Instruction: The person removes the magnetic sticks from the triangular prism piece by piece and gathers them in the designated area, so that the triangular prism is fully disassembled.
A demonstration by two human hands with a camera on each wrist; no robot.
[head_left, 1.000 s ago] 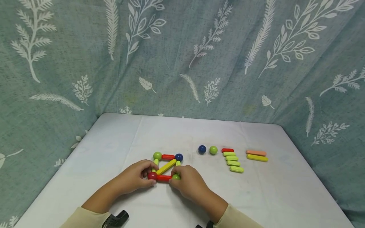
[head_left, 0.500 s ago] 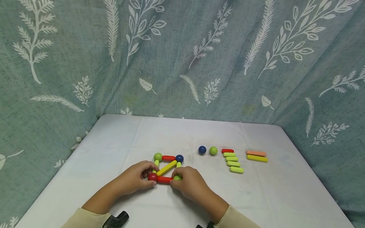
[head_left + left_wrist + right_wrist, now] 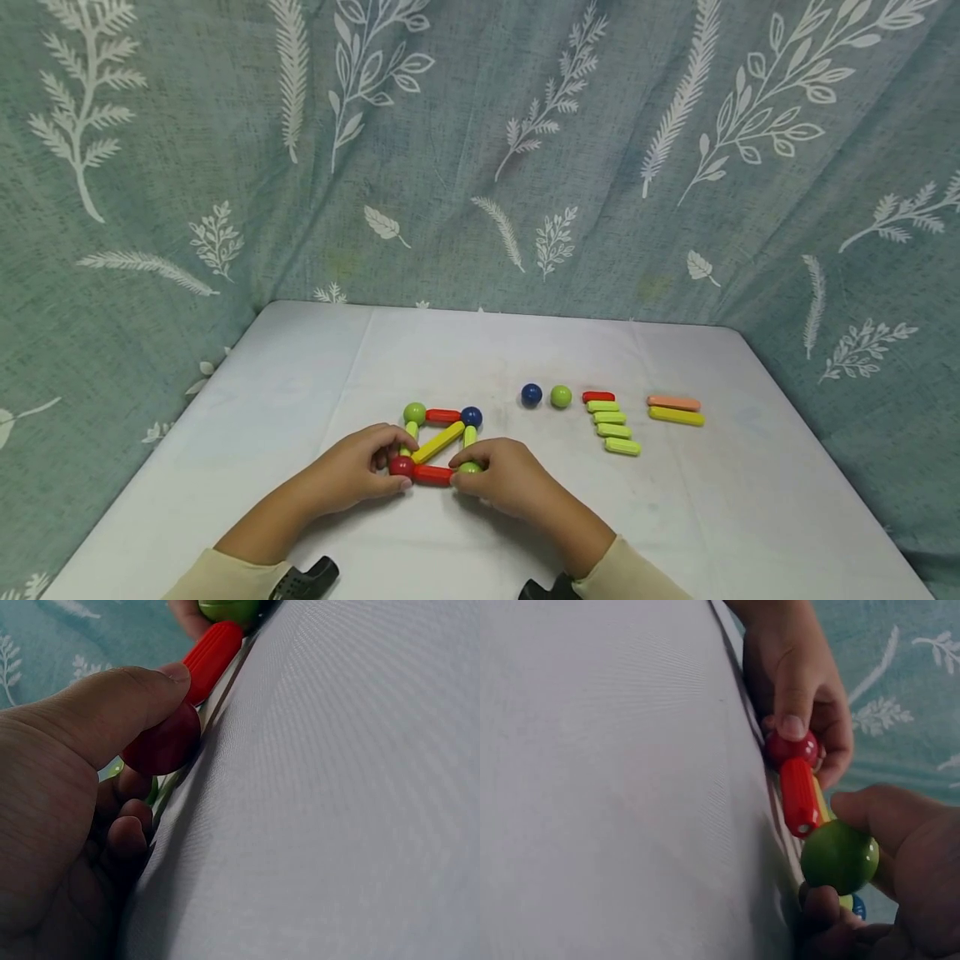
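Head view: the frame (image 3: 443,415) sits on the table (image 3: 307,375), and both hands work its near corners. The left hand (image 3: 363,464) pinches the red ball (image 3: 402,465), probably to anchor that side, while the right hand (image 3: 510,473) grips the green ball (image 3: 469,468). The yellow rod (image 3: 438,442) cuts diagonally to the blue ball (image 3: 471,417), likely as a brace. Spare rods (image 3: 622,447) lie off to the right, seemingly sorted by length.

Left wrist view: thumb pressed where red ball meets red rod (image 3: 214,660) — a steadying hold, I'd say.

Right wrist view: fingers clasp the green ball from two sides, presumably for control, and there's the rod's tip, bare just beside it! Touching? Can't tell.

Against half a second ago, the right hand sits farther right, the green ball slightly along with it — left hand and red ball look unmoved.
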